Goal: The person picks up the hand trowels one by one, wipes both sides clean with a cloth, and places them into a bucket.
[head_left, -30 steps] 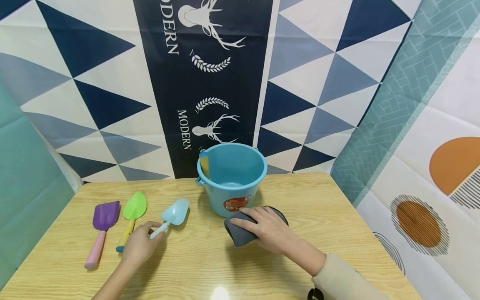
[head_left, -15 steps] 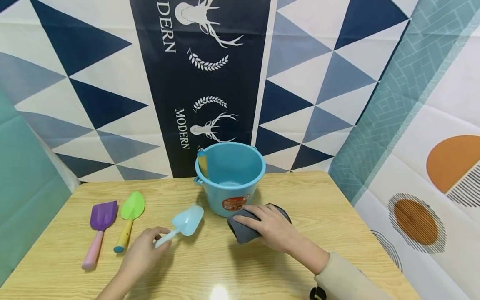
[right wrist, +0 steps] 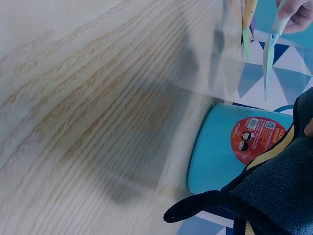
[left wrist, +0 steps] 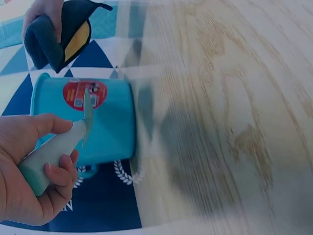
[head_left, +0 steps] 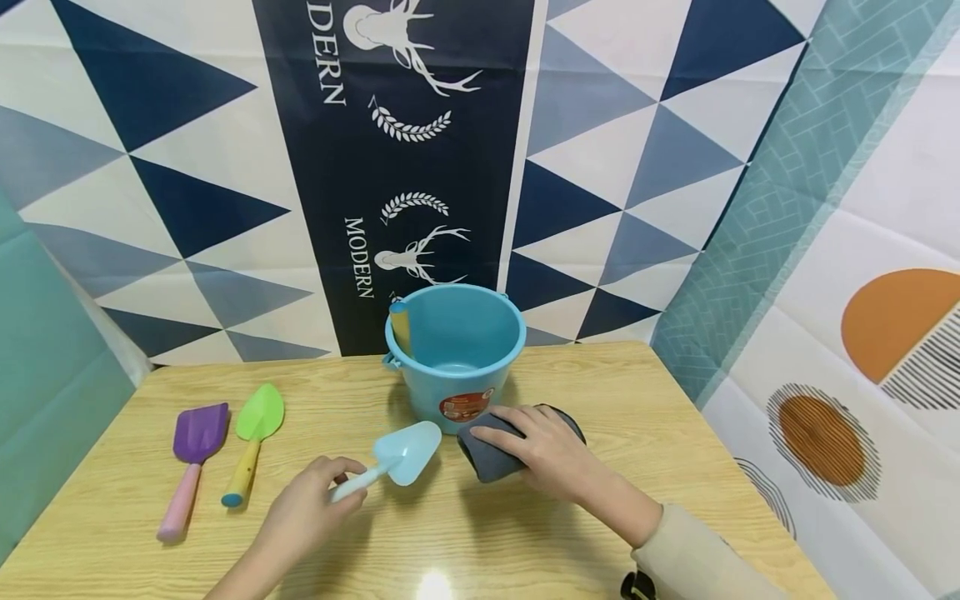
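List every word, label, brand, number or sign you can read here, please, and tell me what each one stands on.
"MODERN": on the dark wall panel, running sideways.
"DERN": higher on the same panel, cut off by the head view's top edge.
Red label on the blue bucket: its print is too small and blurred to read.
Light blue shovel and dark folded cloth: no readable text.

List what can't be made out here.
Head view: lower end of the yellow handle in the blue bucket, hidden by the bucket's wall.
All views: fine print on the red label, too small to read.
Right wrist view: most of the right hand, cut off by the right edge.
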Demonstrator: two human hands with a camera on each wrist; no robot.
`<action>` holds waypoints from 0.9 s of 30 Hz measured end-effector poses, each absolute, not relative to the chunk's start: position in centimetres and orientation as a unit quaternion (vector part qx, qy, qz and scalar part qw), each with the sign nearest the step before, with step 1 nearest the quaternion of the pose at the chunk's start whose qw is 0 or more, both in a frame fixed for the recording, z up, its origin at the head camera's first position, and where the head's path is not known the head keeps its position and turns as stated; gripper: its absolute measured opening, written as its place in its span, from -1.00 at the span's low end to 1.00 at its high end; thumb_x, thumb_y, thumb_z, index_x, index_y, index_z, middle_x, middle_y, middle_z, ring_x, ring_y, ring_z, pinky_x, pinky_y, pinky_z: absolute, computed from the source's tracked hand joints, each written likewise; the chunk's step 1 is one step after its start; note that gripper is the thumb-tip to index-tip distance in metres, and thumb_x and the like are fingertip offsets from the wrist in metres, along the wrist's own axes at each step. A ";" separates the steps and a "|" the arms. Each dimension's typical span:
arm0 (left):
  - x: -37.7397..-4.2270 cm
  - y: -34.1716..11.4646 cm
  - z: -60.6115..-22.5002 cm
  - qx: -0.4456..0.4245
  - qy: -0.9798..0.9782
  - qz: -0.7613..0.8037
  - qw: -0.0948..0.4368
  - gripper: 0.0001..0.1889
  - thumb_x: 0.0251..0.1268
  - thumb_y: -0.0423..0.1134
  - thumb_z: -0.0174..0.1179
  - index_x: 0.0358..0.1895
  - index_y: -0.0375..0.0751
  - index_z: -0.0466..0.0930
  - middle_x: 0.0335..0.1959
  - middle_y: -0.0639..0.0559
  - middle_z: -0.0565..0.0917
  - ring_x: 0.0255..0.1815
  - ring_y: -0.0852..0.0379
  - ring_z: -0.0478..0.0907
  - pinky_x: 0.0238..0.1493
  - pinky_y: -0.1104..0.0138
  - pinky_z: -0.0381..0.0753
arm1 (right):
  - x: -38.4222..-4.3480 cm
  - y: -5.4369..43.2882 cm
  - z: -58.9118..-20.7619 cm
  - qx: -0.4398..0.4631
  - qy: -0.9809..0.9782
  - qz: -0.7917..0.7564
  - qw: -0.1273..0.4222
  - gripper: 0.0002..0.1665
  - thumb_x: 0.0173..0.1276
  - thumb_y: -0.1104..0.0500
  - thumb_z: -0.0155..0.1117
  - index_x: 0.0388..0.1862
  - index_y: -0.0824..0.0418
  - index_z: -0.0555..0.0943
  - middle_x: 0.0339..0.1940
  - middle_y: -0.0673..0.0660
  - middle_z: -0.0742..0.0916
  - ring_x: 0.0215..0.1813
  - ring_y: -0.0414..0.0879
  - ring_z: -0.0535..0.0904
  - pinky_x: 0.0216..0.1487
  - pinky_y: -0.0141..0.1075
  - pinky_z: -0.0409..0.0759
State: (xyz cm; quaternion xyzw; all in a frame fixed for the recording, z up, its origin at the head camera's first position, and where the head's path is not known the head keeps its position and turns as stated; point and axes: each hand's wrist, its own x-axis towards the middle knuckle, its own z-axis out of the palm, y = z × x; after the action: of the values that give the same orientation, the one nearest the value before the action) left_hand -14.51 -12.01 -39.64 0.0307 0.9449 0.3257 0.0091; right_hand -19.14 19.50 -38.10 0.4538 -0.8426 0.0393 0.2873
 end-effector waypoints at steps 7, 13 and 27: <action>-14.0 -10.8 -39.2 0.053 0.944 0.325 -0.001 -0.81 0.04 -0.22 0.33 -0.22 0.05 0.66 -0.41 0.14 0.52 -0.52 0.25 0.34 -0.52 0.42 0.32 | -19.0 19.8 -38.2 0.445 -0.847 0.052 0.286 -0.09 -0.23 0.28 0.57 0.20 -0.08 0.48 0.09 0.14 0.61 -0.01 0.02 0.60 -0.13 -0.11 0.59; -13.9 -9.8 -39.0 0.077 0.945 0.318 -0.015 -0.83 0.02 -0.22 0.34 -0.28 0.12 0.65 -0.44 0.20 0.50 -0.54 0.28 0.32 -0.53 0.44 0.32 | -18.8 20.0 -38.2 0.432 -0.857 0.064 0.275 -0.10 -0.21 0.28 0.58 0.20 -0.09 0.47 0.09 0.13 0.61 0.01 0.03 0.59 -0.08 -0.10 0.60; -14.0 -8.2 -38.4 0.126 0.948 0.287 -0.059 -0.82 -0.04 -0.20 0.36 -0.31 0.14 0.65 -0.48 0.28 0.45 -0.55 0.35 0.31 -0.54 0.49 0.32 | -18.4 20.3 -38.0 0.401 -0.874 0.074 0.263 -0.23 -0.11 0.21 0.56 0.15 -0.05 0.49 0.01 0.15 0.59 -0.02 0.00 0.56 -0.18 -0.12 0.57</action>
State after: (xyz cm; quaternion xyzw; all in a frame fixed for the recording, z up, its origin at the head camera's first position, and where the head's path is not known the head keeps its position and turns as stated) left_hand -14.00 -8.20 -38.40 0.1264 0.9477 0.2868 -0.0594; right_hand -18.43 20.32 -38.01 0.4007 -0.8744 0.0740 0.2634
